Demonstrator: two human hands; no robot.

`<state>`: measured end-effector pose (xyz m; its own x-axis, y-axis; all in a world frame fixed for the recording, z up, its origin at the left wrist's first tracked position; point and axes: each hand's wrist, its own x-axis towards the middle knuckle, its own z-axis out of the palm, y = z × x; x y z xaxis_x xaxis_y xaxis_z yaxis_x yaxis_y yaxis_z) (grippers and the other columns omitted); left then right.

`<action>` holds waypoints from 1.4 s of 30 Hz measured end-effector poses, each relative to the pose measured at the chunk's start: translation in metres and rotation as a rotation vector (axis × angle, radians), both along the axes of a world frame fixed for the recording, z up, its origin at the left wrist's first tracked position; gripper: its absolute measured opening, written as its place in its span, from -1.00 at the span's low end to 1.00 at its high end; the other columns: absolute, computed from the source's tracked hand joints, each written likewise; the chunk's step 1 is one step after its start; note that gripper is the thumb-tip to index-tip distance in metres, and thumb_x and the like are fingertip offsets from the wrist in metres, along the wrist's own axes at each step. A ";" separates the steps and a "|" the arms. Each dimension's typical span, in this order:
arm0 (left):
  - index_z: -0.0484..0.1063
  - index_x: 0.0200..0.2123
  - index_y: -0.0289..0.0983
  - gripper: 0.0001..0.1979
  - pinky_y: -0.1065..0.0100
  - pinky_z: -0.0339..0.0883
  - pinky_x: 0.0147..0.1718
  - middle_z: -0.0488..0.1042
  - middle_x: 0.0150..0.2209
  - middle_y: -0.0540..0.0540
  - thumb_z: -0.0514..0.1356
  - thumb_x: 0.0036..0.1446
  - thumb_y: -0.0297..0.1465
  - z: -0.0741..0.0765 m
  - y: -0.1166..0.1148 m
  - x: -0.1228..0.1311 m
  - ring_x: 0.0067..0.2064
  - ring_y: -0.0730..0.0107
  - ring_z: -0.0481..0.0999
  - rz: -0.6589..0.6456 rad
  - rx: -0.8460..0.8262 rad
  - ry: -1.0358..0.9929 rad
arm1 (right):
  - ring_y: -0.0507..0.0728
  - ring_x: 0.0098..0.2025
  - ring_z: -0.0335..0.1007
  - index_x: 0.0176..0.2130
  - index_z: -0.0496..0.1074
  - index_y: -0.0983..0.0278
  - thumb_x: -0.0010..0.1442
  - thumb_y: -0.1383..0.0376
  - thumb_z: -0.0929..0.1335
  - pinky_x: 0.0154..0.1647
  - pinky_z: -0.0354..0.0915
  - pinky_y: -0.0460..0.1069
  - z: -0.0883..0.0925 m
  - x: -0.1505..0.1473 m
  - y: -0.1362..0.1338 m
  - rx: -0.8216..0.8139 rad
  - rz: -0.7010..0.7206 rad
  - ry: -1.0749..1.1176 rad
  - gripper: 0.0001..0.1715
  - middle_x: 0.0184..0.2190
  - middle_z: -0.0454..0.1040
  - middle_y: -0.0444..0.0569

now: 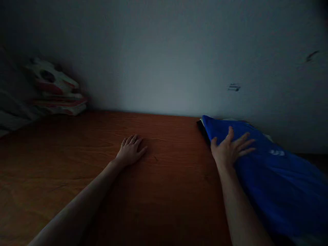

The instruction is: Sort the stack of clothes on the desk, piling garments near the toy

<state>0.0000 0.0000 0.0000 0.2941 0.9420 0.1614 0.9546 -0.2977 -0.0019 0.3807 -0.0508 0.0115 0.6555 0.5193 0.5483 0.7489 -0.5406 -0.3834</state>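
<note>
While the left hand (131,149) lies flat, fingers together, on the wooden table (77,164), the right hand (230,148) spreads open-fingered across the blue cloth (276,181).

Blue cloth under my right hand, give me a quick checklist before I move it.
1. Right hand flat on blue cloth: ok.
2. Fingers closed on the cloth: not ok, they lie spread.
3. Left hand off the cloth, flat on the table: ok.
4. Bare table between the hands: ok.
5. What lies under the cloth: cannot tell, only dark and pale edges show.
6. Light: not ok, dim.
</note>
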 end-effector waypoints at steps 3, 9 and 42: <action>0.29 0.30 -0.30 -0.29 -0.08 -0.02 0.34 0.18 0.38 -0.28 -0.07 0.31 0.05 -0.005 0.003 -0.004 0.40 -0.10 0.13 -0.011 0.026 -0.007 | 0.64 0.39 -0.14 0.25 0.30 0.40 0.30 0.10 0.25 0.20 -0.19 0.59 -0.021 0.015 0.005 -0.219 -0.052 0.169 -0.35 0.35 0.04 0.51; 0.30 0.29 -0.28 -0.31 -0.10 -0.01 0.33 0.20 0.37 -0.29 -0.04 0.30 0.05 -0.013 0.007 -0.008 0.39 -0.12 0.14 -0.006 0.052 -0.025 | 0.44 0.16 0.35 0.01 0.49 0.39 0.19 0.42 0.28 0.21 0.05 0.41 -0.026 0.012 0.008 -0.254 0.078 0.190 -0.60 -0.08 0.54 0.33; 0.54 -0.05 -0.12 -0.65 0.15 0.22 0.21 0.48 0.14 -0.09 0.31 0.06 -0.21 0.039 -0.019 -0.023 0.16 0.12 0.44 -0.449 -0.219 -0.173 | 0.22 0.03 0.47 -0.03 0.46 0.18 0.31 -0.01 0.29 0.11 0.38 0.18 -0.042 -0.103 0.005 0.131 1.252 0.241 -0.60 -0.03 0.51 0.07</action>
<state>-0.0227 -0.0185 0.0387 0.6631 0.7464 0.0562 0.7139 -0.6532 0.2523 0.2776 -0.0462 -0.0306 -0.1491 0.8021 0.5783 0.6214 0.5309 -0.5762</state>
